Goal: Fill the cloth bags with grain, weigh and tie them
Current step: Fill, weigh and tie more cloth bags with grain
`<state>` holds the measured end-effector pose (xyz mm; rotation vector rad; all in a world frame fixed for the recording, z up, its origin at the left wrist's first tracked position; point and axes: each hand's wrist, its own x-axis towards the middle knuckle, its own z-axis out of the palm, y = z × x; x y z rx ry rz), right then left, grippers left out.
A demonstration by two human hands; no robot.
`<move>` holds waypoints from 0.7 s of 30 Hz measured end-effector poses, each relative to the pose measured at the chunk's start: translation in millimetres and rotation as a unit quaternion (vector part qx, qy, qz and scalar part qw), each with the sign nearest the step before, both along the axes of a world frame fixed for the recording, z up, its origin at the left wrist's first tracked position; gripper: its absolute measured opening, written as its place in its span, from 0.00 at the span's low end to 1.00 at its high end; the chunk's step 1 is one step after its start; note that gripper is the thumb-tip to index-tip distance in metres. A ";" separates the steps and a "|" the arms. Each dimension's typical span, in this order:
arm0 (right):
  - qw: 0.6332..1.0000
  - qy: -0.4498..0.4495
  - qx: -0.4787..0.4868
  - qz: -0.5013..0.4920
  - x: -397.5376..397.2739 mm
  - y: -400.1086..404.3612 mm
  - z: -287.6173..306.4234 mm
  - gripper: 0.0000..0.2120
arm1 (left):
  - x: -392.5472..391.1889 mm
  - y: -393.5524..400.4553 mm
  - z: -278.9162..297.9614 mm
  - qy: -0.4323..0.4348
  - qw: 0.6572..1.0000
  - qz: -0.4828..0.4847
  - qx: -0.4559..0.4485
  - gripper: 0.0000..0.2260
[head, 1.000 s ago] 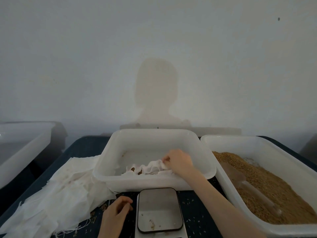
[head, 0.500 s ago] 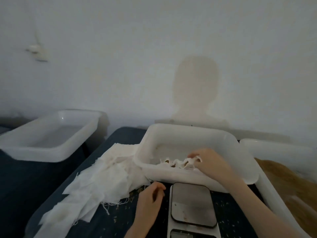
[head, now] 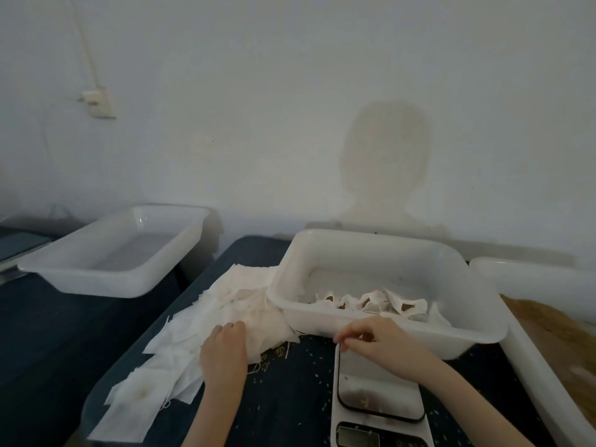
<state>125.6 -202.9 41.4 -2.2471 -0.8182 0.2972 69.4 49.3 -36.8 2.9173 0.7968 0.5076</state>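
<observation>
The left hand [head: 224, 345] is in the lower middle of the frame, palm down, its fingers bent at the tips. The right hand [head: 379, 341] is right of it, fingers curled, forearm going to the lower right corner.

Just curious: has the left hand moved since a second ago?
Yes. The left hand went from beside the scale leftward onto the pile of empty cloth bags.

Cloth pile [head: 225, 314] left of tub [head: 380, 250]; scale [head: 377, 391] before it.
</observation>
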 end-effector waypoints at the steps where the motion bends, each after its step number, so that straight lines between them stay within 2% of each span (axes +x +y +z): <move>1: 1.000 0.009 0.000 -0.002 -0.7 0.6 -2.6 0.09 | 0.9 1.6 -0.8 0.006 1.000 -0.009 0.006 0.07; 6: 0.999 0.033 -0.004 -0.004 -2.8 2.2 -12.4 0.09 | 6.1 0.8 -1.7 -0.057 0.998 -0.036 -0.009 0.08; 9: 0.999 0.033 0.016 -0.011 -3.7 3.5 -16.7 0.09 | 3.4 -7.7 5.6 -0.163 0.978 -0.048 -0.122 0.07; 12: 0.999 0.029 0.043 -0.014 -5.7 8.0 -19.8 0.11 | -3.4 -20.8 22.6 -0.250 0.927 -0.070 -0.272 0.07; 15: 0.997 0.032 0.067 -0.018 -7.3 13.4 -20.1 0.14 | -8.9 -32.0 45.7 -0.217 0.884 -0.103 -0.400 0.10; 17: 0.995 0.037 0.093 -0.023 -7.7 13.3 -17.9 0.15 | -11.1 -37.9 58.1 -0.185 0.843 -0.132 -0.488 0.12; 21: 0.981 0.059 0.177 -0.052 -6.3 6.0 -12.4 0.15 | -15.7 -53.7 72.8 -0.087 0.800 -0.193 -0.561 0.15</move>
